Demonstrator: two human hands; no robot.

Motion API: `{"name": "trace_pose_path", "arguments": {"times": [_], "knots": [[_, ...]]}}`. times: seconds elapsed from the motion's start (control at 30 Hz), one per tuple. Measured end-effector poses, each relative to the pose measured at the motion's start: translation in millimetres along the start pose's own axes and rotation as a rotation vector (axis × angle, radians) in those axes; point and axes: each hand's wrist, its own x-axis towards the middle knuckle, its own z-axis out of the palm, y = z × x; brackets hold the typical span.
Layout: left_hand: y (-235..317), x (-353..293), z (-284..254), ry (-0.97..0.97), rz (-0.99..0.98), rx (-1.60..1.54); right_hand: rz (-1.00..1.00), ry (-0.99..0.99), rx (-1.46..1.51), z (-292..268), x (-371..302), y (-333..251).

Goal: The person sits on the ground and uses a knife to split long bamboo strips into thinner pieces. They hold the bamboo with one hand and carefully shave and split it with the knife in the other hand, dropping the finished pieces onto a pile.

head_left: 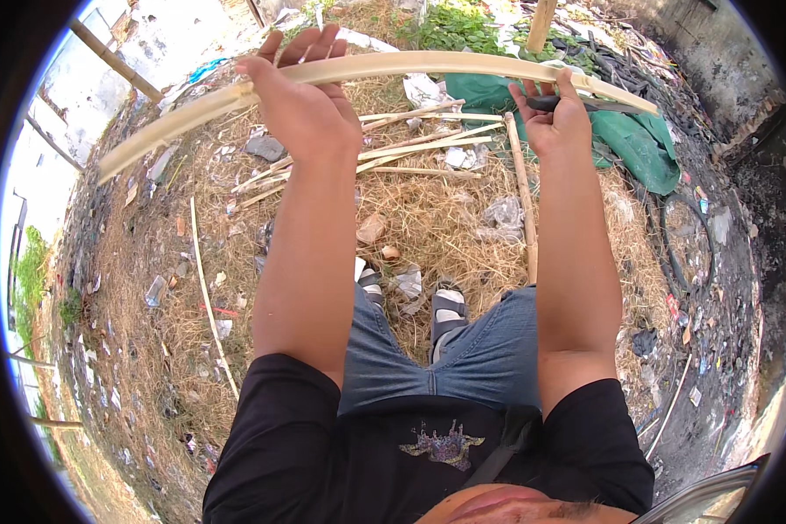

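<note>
A long, pale split bamboo strip [428, 63] is held up crosswise before me, its left end lower and nearer. My left hand [310, 113] supports it left of the middle, thumb on the near side and fingers loosely spread behind. Toward the strip's right end, my right hand [555, 122] pinches it between thumb and fingers. The same hand also has a knife [611, 106] with a black handle, its dark blade pointing right, just below the strip. Part of the handle is hidden by the fingers.
Several bamboo strips [410, 144] lie in a loose pile on dry grass ahead. A round pole [524, 192] is right of them. Green sheeting [646, 157] lies at the far right, near a stained wall [707, 52]. One thin strip [205, 279] is on the left; litter is scattered around.
</note>
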Motion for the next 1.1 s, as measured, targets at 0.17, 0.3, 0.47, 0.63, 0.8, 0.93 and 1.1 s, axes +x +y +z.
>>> {"name": "trace_pose_path", "arguments": {"times": [0.17, 0.3, 0.47, 0.63, 0.8, 0.93, 1.1], "knots": [[46, 50, -8, 0.101, 0.162, 0.175, 0.487, 0.179, -0.381, -99, -19, 98], [46, 51, -46, 0.126, 0.204, 0.57, 0.703, 0.222, -0.733, -163, -25, 150], [41, 59, -74, 0.191, 0.122, 0.557, 0.703, 0.122, -0.947, -148, -44, 170], [74, 67, -78, 0.333, 0.129, 0.581, 0.5, -0.186, -1.153, -113, -71, 197], [81, 82, -109, 0.4, 0.141, 0.592, 0.221, -0.381, -1.144, -102, -119, 233], [85, 85, -108, 0.452, 0.124, 0.588, 0.09, -0.513, -1.126, -70, -149, 246], [17, 69, -117, 0.494, -0.023, 0.643, 0.016, -0.343, -1.167, -131, -146, 298]]}}
